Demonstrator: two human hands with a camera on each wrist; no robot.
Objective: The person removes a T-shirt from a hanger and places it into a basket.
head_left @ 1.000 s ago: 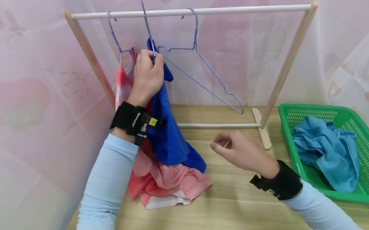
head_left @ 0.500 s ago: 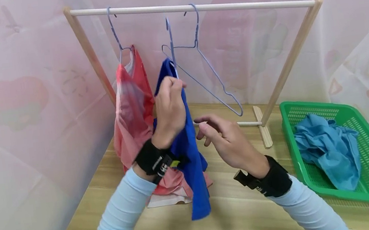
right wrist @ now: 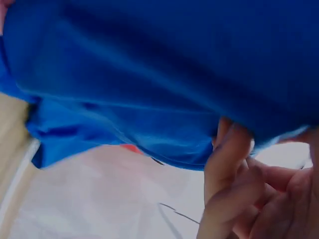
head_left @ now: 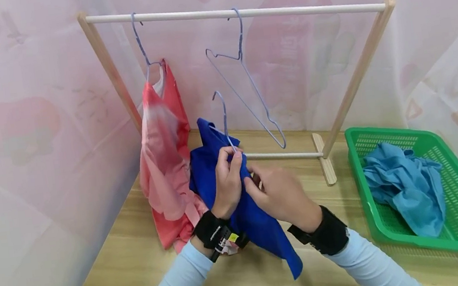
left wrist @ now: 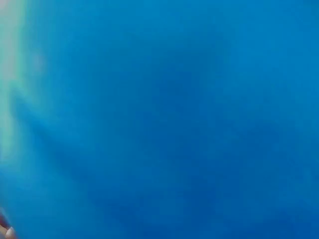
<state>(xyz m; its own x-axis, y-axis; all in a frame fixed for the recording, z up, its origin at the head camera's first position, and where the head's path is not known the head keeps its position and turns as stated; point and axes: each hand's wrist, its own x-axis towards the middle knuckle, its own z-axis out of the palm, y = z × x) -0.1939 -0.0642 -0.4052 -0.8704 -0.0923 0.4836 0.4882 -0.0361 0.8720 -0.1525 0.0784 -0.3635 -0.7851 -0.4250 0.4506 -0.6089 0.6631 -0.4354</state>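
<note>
A blue shirt [head_left: 260,220] hangs on a light-blue wire hanger [head_left: 224,115], whose free hook points up below the rail. My left hand [head_left: 228,179] grips the hanger together with the cloth just under the hook. From the other side, my right hand [head_left: 278,192] pinches the shirt's edge, its fingertips close to the left thumb. In the right wrist view the blue shirt [right wrist: 149,74] drapes over bent fingers [right wrist: 227,169]. Blurred blue cloth [left wrist: 164,119] fills nearly all of the left wrist view.
A wooden rack's white rail [head_left: 307,8] carries a bare wire hanger [head_left: 270,119] and a hanger with a pink-red garment [head_left: 164,155], whose lower end reaches the table [head_left: 116,271]. At right, a green basket [head_left: 367,207] holds a teal cloth [head_left: 406,188].
My left hand has brought the hanger with the blue shirt down from the rail and towards me. My right hand has come in from the right and now holds the shirt's edge.
</note>
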